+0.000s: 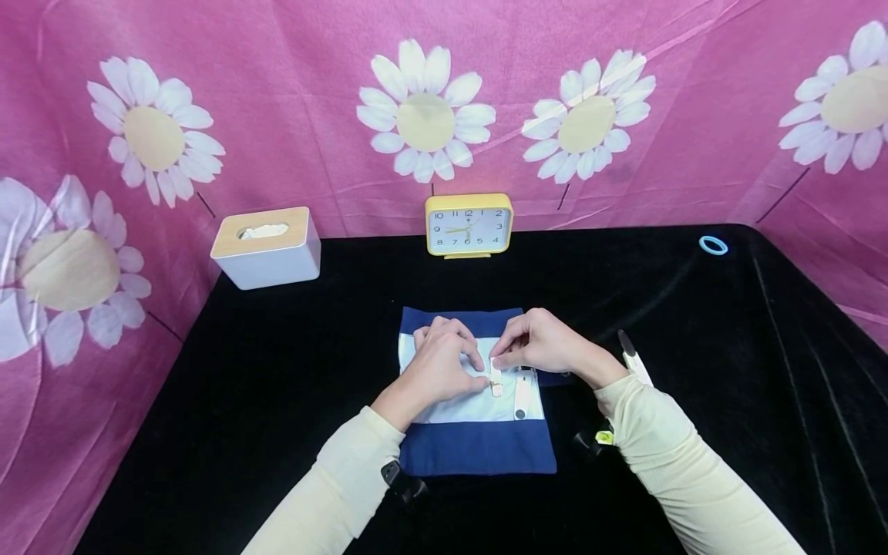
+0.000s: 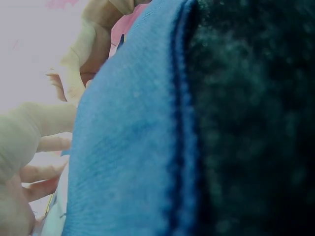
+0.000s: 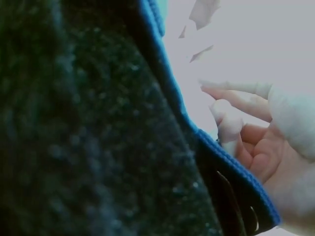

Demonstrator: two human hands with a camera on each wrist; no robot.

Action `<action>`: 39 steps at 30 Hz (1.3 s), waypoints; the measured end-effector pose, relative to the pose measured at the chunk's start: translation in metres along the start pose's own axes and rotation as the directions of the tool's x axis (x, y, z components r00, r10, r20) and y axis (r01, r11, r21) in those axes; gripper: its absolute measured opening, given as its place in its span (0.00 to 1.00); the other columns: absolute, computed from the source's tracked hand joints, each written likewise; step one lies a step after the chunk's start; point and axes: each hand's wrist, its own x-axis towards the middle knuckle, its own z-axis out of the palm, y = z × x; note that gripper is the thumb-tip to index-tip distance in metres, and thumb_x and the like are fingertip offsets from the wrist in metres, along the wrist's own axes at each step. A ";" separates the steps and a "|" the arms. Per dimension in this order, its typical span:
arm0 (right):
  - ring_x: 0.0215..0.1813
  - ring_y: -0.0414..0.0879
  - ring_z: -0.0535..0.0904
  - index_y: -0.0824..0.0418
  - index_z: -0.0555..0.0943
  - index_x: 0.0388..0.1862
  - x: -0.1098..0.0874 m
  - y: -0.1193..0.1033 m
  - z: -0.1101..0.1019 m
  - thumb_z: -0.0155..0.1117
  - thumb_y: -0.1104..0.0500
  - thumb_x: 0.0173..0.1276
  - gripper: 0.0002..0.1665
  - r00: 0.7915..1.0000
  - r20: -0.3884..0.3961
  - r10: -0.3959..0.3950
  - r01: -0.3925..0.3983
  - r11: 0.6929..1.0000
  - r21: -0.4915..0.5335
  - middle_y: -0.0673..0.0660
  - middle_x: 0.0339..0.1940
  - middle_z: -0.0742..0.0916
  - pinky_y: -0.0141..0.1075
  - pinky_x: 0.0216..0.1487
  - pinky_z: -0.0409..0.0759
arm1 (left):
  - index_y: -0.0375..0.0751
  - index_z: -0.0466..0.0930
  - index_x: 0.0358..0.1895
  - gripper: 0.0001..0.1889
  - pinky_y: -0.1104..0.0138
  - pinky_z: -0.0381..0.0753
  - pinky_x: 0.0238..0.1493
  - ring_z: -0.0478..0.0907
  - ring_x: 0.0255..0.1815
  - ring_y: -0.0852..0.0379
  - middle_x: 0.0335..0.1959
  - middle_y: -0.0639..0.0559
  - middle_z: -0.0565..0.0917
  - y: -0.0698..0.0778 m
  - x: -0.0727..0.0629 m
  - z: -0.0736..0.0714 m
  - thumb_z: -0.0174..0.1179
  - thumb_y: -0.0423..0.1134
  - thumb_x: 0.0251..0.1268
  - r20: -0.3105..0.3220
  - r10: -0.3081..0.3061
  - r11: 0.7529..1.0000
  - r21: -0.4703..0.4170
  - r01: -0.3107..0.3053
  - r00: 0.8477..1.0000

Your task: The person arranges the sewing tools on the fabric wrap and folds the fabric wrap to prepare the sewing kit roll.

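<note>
A folded navy-and-white cloth piece (image 1: 479, 447) lies flat, with a white band across its middle. My right hand (image 1: 544, 343) pinches the upper end of a small white strip (image 1: 496, 381) over that band, thumb against forefinger. Beside the strip, a white tab (image 1: 523, 393) with a dark round snap lies on the cloth. My left hand (image 1: 440, 366) rests on the white band, fingers bent loosely, its thumb tip close to the strip's left side. In the left wrist view the blue edge hides part of the hands (image 2: 47, 123). Glare washes out the cloth in the right wrist view.
A tissue box (image 1: 267, 247) with a wooden lid stands back left. The yellow clock (image 1: 469, 225) is at the back middle, and a light blue ring (image 1: 713, 245) lies back right. Black cloth (image 1: 243, 408) covers the table. A pink flowered curtain (image 1: 291, 100) hangs behind.
</note>
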 end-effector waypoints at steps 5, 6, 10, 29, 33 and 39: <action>0.28 0.37 0.78 0.58 0.92 0.33 -0.001 0.000 0.000 0.78 0.63 0.57 0.04 1.000 0.006 -0.013 0.013 1.000 -0.008 0.50 0.27 0.87 0.29 0.30 0.77 | 0.49 0.90 0.26 0.06 0.48 0.58 0.58 0.68 0.56 0.50 0.45 0.54 0.81 -0.001 0.001 0.000 0.78 0.43 0.49 0.023 -0.007 1.000 0.009 0.007 1.000; 0.28 0.37 0.78 0.58 0.92 0.33 -0.001 0.000 0.000 0.78 0.63 0.57 0.04 1.000 0.006 -0.015 0.015 1.000 -0.010 0.50 0.27 0.87 0.29 0.30 0.77 | 0.49 0.90 0.26 0.06 0.48 0.57 0.58 0.68 0.56 0.50 0.45 0.54 0.81 -0.001 0.001 0.000 0.78 0.43 0.49 0.028 -0.009 1.000 0.009 0.008 1.000; 0.29 0.38 0.78 0.58 0.92 0.35 -0.001 0.000 0.000 0.77 0.62 0.58 0.05 1.000 0.007 -0.017 0.017 1.000 -0.012 0.50 0.28 0.87 0.29 0.31 0.78 | 0.48 0.91 0.26 0.05 0.47 0.57 0.60 0.67 0.57 0.50 0.46 0.53 0.81 -0.002 0.001 0.000 0.78 0.42 0.50 0.042 -0.017 1.000 0.005 0.017 0.999; 0.30 0.36 0.79 0.62 0.87 0.45 -0.068 0.004 -0.063 0.74 0.54 0.62 0.16 0.913 -0.353 0.206 -0.305 0.917 -0.255 0.50 0.30 0.89 0.32 0.35 0.75 | 0.45 0.89 0.44 0.12 0.52 0.65 0.66 0.68 0.66 0.50 0.59 0.50 0.80 -0.010 -0.007 -0.034 0.74 0.40 0.57 0.255 0.065 0.985 0.142 -0.103 0.965; 0.32 0.41 0.81 0.62 0.87 0.46 -0.096 0.029 -0.072 0.73 0.47 0.62 0.21 0.863 -0.378 0.335 -0.460 0.830 -0.316 0.50 0.30 0.89 0.40 0.38 0.75 | 0.44 0.89 0.39 0.08 0.51 0.67 0.67 0.70 0.64 0.50 0.56 0.50 0.82 -0.014 -0.012 -0.035 0.74 0.40 0.57 0.215 0.042 0.983 0.164 -0.079 0.976; 0.29 0.40 0.80 0.63 0.86 0.49 -0.118 0.050 -0.070 0.73 0.46 0.63 0.25 0.844 -0.415 0.340 -0.482 0.820 -0.308 0.49 0.28 0.88 0.38 0.35 0.74 | 0.44 0.88 0.35 0.07 0.44 0.65 0.71 0.70 0.65 0.50 0.56 0.50 0.82 -0.017 -0.017 -0.028 0.74 0.41 0.57 0.147 0.039 0.991 0.124 -0.057 0.988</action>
